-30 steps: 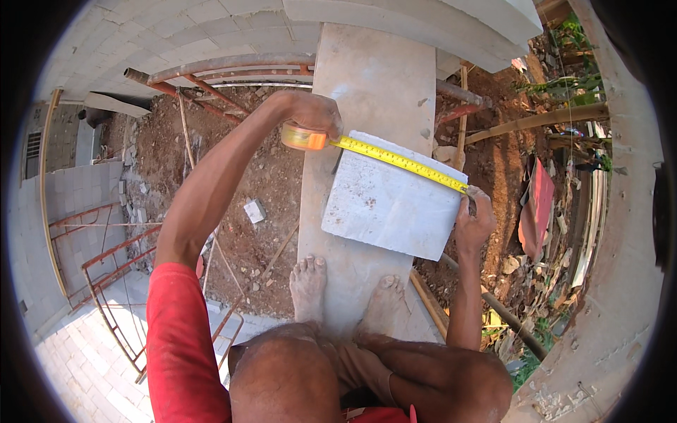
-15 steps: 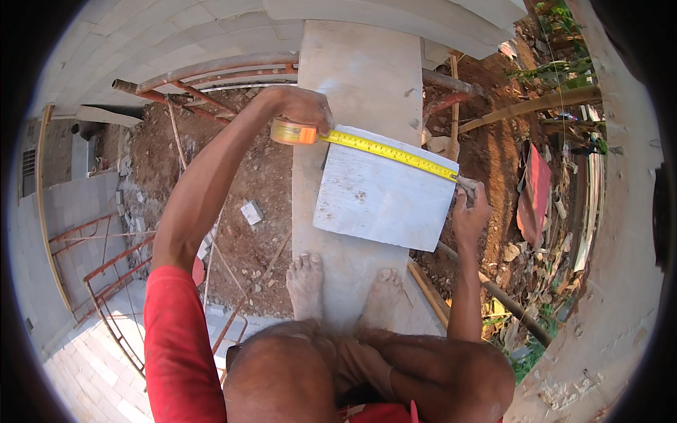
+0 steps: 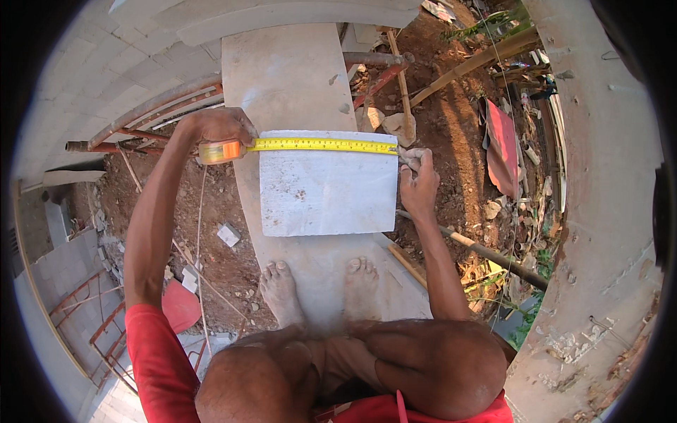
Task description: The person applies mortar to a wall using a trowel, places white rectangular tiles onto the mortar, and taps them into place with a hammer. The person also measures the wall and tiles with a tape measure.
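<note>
A pale grey-white rectangular block (image 3: pixel 328 197) lies flat across a concrete ledge, a little beyond my bare feet. My left hand (image 3: pixel 226 125) is closed around a tape measure (image 3: pixel 220 151) with a clear and orange case, just off the block's far left corner. Its yellow blade (image 3: pixel 317 144) stretches straight along the block's far edge, from left to right. At the far right corner, my right hand (image 3: pixel 420 183) pinches the blade's end against the block's side; the fingertips partly hide the end hook.
The narrow concrete ledge (image 3: pixel 289 77) has drops to bare soil on both sides. Red-brown scaffold pipes (image 3: pixel 159 109) stand at the far left, with a grey block wall behind. Bamboo poles (image 3: pixel 479 60) and a red sheet (image 3: pixel 499 151) lie right, beside a concrete wall (image 3: pixel 585 233).
The view has turned, so the block and tape now appear level and farther left. Both hands keep their hold on the tape measure, with the blade still along the block's far edge.
</note>
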The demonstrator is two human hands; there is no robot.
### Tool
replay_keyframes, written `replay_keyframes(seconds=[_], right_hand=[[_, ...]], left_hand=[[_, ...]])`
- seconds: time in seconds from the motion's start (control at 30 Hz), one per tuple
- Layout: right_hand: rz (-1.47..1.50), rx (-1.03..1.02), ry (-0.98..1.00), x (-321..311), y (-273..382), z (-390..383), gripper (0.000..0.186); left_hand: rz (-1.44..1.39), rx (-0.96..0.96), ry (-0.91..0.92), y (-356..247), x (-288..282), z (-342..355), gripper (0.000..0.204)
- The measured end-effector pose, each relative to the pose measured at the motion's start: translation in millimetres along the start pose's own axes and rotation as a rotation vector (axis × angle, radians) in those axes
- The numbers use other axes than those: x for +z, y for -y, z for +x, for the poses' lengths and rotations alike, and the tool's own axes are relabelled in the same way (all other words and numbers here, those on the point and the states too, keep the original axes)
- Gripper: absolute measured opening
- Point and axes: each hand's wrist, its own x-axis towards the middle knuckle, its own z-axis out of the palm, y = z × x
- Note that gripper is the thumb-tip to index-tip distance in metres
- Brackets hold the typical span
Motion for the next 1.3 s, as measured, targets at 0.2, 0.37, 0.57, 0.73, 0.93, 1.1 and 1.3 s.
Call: replay_keyframes(seconds=[0.2, 0.37, 0.57, 0.73, 0.93, 1.1, 1.3], right_hand=[[-0.078, 0.014, 0.002, 4.3, -2.2, -1.2, 0.025], [-0.028, 0.003, -0.020, 6.5, -5.5, -1.3, 0.024], [-0.068, 0.006, 0.008, 4.8, -1.9, -2.9, 0.024], [-0.057, 0.018, 0.015, 4.7, -2.1, -3.5, 0.025], [-0.065, -0.015, -0.024, 6.1, -6.6, -3.3, 0.027], [-0.016, -0.012, -0.012, 6.6, -2.7, -4.1, 0.027], [-0.045, -0.001, 0.002, 5.7, 0.6, -3.4, 0.026]], left_hand=[[0.010, -0.016, -0.084, -2.2, 2.6, -7.0, 0.040], [-0.027, -0.026, 0.052, -8.5, -1.6, -6.4, 0.042], [-0.035, -0.038, 0.052, -4.0, -0.7, -1.7, 0.038], [0.035, -0.028, -0.005, -8.4, 0.8, -7.5, 0.051], [0.103, -0.051, -0.056, -12.1, 1.6, -13.3, 0.077], [0.120, -0.093, -0.030, -8.9, -0.3, -12.3, 0.066], [0.178, -0.023, 0.064, -8.9, -4.0, -4.1, 0.060]])
